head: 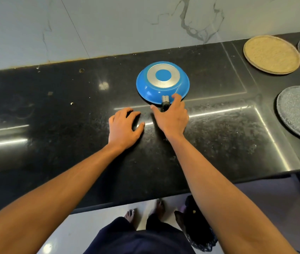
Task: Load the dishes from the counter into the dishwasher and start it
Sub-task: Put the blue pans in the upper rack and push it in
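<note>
While right hand (171,118) touches pan (163,76), mats (271,54) lie rightward.

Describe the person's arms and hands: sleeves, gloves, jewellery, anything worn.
The left forearm and right forearm are bare all the way to the picture's edge, with no sleeves in view. The left hand and right hand wear no gloves. No ring, watch or bracelet shows on the visible fingers or wrists.
</note>
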`<action>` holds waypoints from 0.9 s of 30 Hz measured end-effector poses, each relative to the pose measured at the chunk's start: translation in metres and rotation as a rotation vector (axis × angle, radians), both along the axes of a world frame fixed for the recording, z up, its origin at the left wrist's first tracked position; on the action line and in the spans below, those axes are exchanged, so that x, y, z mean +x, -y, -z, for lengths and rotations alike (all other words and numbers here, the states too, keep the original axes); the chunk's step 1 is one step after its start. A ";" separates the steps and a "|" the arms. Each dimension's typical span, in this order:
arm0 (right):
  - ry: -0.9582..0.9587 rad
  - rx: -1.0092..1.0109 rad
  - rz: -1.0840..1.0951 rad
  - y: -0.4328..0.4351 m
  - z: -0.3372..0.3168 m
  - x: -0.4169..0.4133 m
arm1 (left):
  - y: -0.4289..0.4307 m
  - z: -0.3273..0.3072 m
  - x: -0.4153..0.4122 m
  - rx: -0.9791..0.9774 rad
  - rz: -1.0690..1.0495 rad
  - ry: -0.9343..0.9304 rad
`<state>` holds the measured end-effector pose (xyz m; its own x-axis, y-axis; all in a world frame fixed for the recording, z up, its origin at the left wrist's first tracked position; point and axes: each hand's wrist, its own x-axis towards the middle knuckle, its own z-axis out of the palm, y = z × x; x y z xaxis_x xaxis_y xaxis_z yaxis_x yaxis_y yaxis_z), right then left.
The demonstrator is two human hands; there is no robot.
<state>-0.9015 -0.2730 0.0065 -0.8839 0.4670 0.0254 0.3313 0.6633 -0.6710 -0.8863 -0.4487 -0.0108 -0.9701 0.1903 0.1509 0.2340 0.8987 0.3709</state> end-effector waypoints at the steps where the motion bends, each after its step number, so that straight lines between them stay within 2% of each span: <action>1: 0.027 0.056 0.010 0.003 0.001 0.002 | -0.002 -0.001 0.001 -0.025 -0.011 0.000; 9: 0.126 0.166 0.159 0.016 -0.002 0.005 | -0.003 0.001 0.011 -0.034 -0.004 0.017; 13: 0.128 0.131 0.173 0.021 -0.006 0.014 | 0.005 0.001 0.017 -0.003 0.062 0.036; 19: -0.064 -0.150 0.216 0.019 -0.004 0.065 | 0.018 0.003 0.041 0.026 0.191 0.028; 27: -0.241 -0.243 0.290 0.011 -0.031 0.184 | 0.000 0.006 0.088 0.137 0.451 -0.032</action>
